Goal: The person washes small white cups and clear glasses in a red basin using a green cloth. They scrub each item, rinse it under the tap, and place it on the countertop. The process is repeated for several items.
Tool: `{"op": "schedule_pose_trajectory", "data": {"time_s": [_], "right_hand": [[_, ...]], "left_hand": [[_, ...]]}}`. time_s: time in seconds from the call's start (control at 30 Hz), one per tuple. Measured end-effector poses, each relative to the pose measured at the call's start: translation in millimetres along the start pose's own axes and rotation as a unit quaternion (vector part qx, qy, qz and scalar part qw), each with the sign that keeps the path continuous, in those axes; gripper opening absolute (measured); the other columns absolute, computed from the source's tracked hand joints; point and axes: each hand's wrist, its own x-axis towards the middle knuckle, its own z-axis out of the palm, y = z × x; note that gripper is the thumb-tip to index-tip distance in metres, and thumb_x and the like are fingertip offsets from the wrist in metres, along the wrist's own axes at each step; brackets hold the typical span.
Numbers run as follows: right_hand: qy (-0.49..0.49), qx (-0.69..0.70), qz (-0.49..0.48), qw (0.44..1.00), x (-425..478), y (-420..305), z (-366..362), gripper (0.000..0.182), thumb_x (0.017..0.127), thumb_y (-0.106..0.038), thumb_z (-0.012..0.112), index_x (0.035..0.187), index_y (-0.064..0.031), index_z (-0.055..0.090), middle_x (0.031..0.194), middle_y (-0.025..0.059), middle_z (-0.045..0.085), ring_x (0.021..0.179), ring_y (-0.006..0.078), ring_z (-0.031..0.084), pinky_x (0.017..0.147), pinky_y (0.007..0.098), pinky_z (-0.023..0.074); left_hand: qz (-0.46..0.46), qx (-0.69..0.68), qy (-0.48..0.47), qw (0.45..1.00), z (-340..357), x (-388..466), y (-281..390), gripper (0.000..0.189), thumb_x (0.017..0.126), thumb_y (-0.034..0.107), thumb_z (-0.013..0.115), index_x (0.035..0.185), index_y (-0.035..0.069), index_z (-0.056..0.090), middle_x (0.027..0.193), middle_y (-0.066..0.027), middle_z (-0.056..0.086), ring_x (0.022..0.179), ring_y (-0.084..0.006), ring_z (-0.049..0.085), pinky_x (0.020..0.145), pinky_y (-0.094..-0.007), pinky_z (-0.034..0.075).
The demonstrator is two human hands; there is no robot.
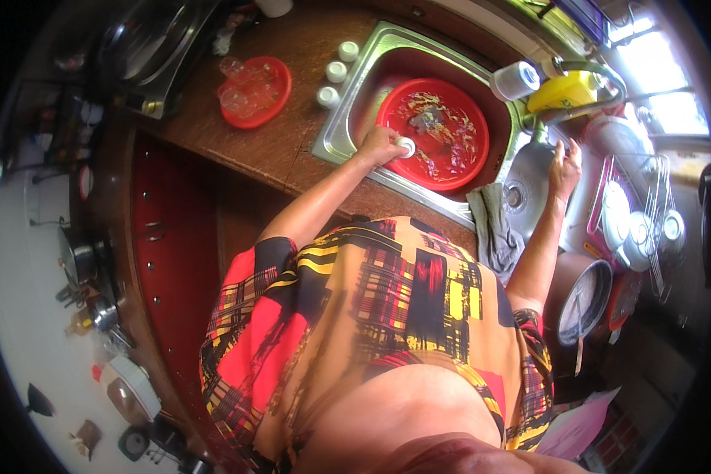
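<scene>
My left hand (382, 147) holds a small white cup-like item (404, 146) between thumb and fingers, at the near left rim of a red plastic basin (480, 151). The basin sits in the left bowl of a stainless steel sink (342, 137). Water and some shiny, blurred pieces show inside it. Over the smaller right bowl (521, 172), my right hand (566, 169) is raised with fingers apart and nothing visible in it. The curved tap (589, 108) is just beyond that hand. Three similar white items (336, 72) stand in a row on the counter beside the sink.
A red plate (281, 98) with several clear glasses (243, 89) is on the wooden counter (213, 139). A grey cloth (495, 228) hangs over the sink's front edge. At right are a wire dish rack (655, 201) with bowls, a large pot (586, 302) and a yellow bottle (563, 92).
</scene>
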Motion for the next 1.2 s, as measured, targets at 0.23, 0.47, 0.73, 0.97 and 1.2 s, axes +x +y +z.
{"op": "schedule_pose_trajectory", "data": {"time_s": [0.23,0.47,0.73,0.97,1.2], "right_hand": [[0.110,0.056,0.038,0.992,-17,-32,-24,0.030,0.084,-0.023,0.065,0.106,-0.0030,0.062,0.089,0.0101,0.063,0.069,0.0192,0.060,0.063,0.0297,0.0488],[0.122,0.118,-0.052,0.984,-50,-74,-41,0.018,0.082,-0.010,0.065,0.099,-0.0028,0.062,0.083,0.0091,0.059,0.067,0.0195,0.057,0.060,0.0313,0.0484],[-0.142,0.179,-0.154,0.961,-86,-102,29,0.009,0.079,-0.013,0.063,0.086,-0.0071,0.061,0.083,0.0110,0.058,0.075,0.0313,0.060,0.064,0.0401,0.0483],[-0.309,0.046,-0.167,0.935,-86,-83,130,0.017,0.078,-0.011,0.054,0.093,-0.0074,0.059,0.094,0.0122,0.058,0.093,0.0327,0.056,0.074,0.0432,0.0485],[-0.246,0.019,-0.201,0.948,-34,-88,166,0.033,0.081,-0.009,0.046,0.113,-0.0095,0.054,0.108,0.0126,0.055,0.104,0.0343,0.050,0.081,0.0449,0.0472]], "left_hand": [[0.123,-0.128,0.158,0.971,-59,-42,19,0.022,0.069,0.007,0.072,0.087,-0.003,0.067,0.071,-0.0051,0.063,0.055,-0.0098,0.056,0.049,-0.0240,0.046],[0.059,-0.072,0.271,0.958,-117,-39,-22,0.033,0.076,0.006,0.069,0.102,-0.010,0.057,0.086,-0.0133,0.059,0.065,-0.0167,0.062,0.048,-0.0264,0.052],[0.131,0.349,0.315,0.873,-117,-45,-14,0.034,0.078,0.022,0.067,0.103,-0.001,0.061,0.091,-0.0189,0.054,0.079,-0.0300,0.058,0.066,-0.0386,0.049],[0.178,0.307,0.353,0.866,-114,-50,-13,0.030,0.080,0.019,0.065,0.104,0.000,0.061,0.092,-0.0172,0.055,0.084,-0.0294,0.053,0.073,-0.0367,0.044],[0.190,0.184,0.421,0.867,-89,-97,28,0.028,0.087,0.009,0.059,0.112,-0.002,0.055,0.111,-0.0121,0.043,0.075,-0.0134,0.051,0.065,-0.0246,0.046]]}}
